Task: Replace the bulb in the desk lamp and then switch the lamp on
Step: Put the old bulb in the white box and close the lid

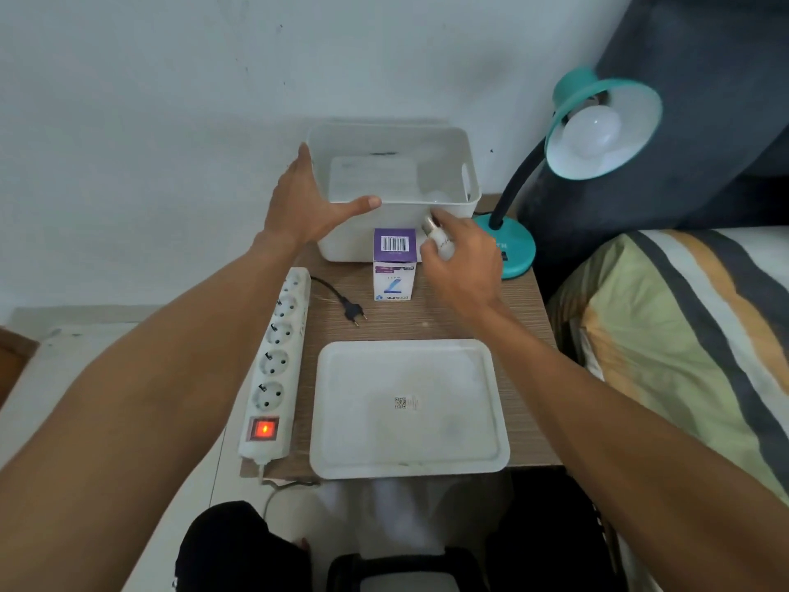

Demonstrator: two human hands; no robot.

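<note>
Reading as a home bedroom. Showing striped bedding (683, 335) well to the right of the right hand (465, 271) gripping a bulb (442, 245), and dark padded upholstery (704, 121) rising beyond and right of that grip. Working over a small wood-grain bedside table (397, 324) just below the grip, backing onto a scuffed white painted wall (170, 100) beyond it.

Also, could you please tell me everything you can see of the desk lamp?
The desk lamp has a teal shade, white inside, on a black bendy neck rising from a round teal base at the table's far right corner, beside the white bin. The shade tilts toward the camera, showing a round white bulb that looks unlit. The right hand, holding another bulb, hides part of the base.
</note>
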